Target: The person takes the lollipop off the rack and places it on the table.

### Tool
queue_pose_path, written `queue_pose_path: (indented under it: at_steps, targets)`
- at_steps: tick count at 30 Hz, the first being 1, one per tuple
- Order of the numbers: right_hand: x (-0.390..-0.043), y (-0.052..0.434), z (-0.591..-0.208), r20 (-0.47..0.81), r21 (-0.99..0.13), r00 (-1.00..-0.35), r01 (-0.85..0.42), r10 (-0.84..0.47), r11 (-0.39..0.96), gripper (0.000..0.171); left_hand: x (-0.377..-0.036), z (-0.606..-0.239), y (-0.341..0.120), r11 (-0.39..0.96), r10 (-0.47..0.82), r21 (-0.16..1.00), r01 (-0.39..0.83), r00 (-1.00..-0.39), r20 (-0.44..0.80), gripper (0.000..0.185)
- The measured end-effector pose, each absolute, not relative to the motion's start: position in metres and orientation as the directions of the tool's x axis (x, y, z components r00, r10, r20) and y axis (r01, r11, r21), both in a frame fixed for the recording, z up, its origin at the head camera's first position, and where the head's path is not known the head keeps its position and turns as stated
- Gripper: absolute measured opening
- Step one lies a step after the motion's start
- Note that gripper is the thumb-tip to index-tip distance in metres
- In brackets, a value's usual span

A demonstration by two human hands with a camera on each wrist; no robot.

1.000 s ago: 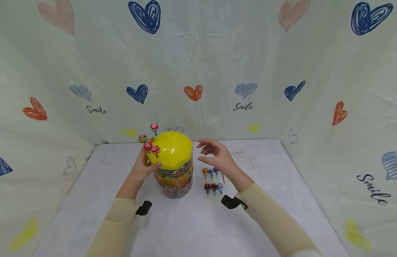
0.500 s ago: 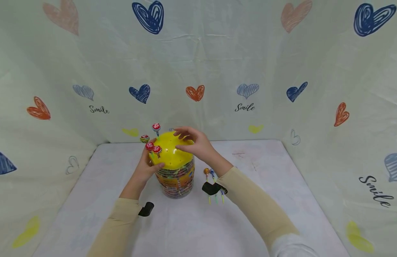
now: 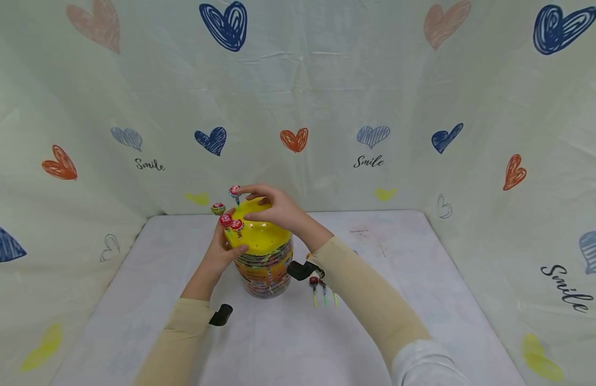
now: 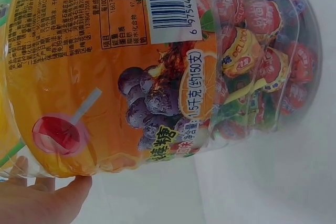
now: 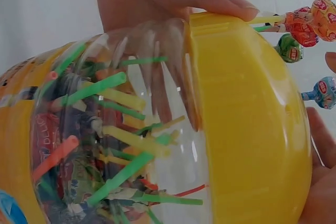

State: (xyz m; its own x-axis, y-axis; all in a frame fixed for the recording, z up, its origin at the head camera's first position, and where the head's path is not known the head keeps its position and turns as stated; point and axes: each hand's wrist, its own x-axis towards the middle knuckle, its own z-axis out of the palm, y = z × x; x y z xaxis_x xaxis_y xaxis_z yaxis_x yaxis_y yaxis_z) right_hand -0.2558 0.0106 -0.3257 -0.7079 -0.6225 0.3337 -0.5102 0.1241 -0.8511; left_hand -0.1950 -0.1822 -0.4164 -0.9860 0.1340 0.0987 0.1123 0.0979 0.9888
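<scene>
A clear plastic jar of lollipops [image 3: 265,276] with a yellow lid [image 3: 260,240] stands on the table in the head view. My left hand [image 3: 221,253] grips it around the left side at the lid, thumb in front. Several wrapped lollipops stick out of holes at the lid's left edge; a blue-wrapped one [image 5: 321,93] shows in the right wrist view. My right hand [image 3: 277,209] reaches over the lid, fingers spread near the rearmost lollipop [image 3: 235,191]. That lollipop lies between separated fingers; whether the index fingertip touches it I cannot tell.
More lollipops [image 3: 314,282] lie on the white table [image 3: 278,348] right of the jar, partly hidden by my right sleeve. A heart-printed cloth [image 3: 298,96] hangs behind and at both sides. Black wrist cameras [image 3: 221,315] sit under both wrists.
My right hand has moved left from beside the jar, across the yellow lid to the rearmost lollipop. My left hand keeps its grip on the jar.
</scene>
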Motion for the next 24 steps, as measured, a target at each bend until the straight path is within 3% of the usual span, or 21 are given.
queue_pose_path:
  at_steps: [7,24]
  targets:
    - [-0.2588,0.0068,-0.322,0.34,-0.857,-0.662,-0.51,-0.668,0.07,0.051,-0.1951,-0.4163,-0.1819,0.09,0.132,0.989,0.117,-0.986,0.104,0.084]
    - [-0.2571,0.0073,-0.3235,0.37,-0.853,-0.66,-0.52,-0.653,0.043,0.054,-0.1943,-0.4163,-0.1818,0.102,0.125,0.988,0.116,-0.987,0.102,0.084]
